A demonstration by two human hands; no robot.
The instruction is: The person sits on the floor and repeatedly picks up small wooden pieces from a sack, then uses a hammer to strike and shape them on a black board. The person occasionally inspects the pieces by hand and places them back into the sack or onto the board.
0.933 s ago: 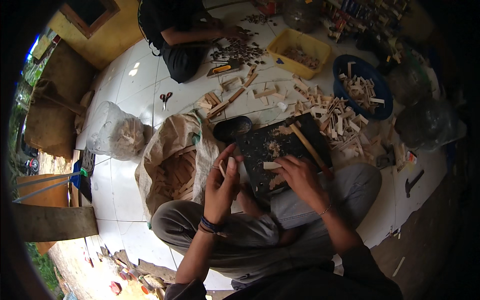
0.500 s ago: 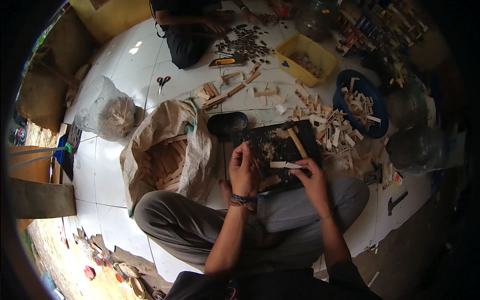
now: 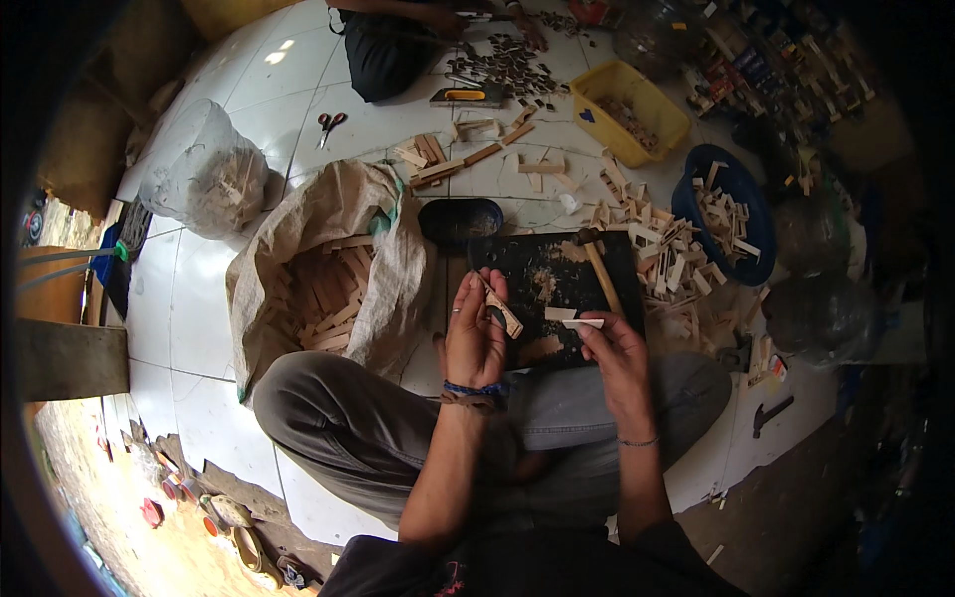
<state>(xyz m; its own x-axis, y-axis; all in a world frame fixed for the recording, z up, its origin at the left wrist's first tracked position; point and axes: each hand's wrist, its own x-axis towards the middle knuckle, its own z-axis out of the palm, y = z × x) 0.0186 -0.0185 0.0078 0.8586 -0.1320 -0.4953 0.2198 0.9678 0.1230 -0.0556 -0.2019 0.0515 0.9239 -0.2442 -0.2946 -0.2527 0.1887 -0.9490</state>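
Two hands, each holding a small wooden piece over the dark work board (image 3: 557,274).

Left hand (image 3: 474,338) has its fingers closed on a short brown wood strip (image 3: 503,316), held upright; right hand (image 3: 617,350) pinches a pale flat sliver (image 3: 583,323) just above the board. Judging by this, the pieces are being matched; joining them would call for bringing the sliver across to the strip. A hammer (image 3: 600,274) lies beside.

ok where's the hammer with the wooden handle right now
In the head view, the hammer lies on the right part of the black work board, just above the right hand, with the loose pile of wood pieces to its right.
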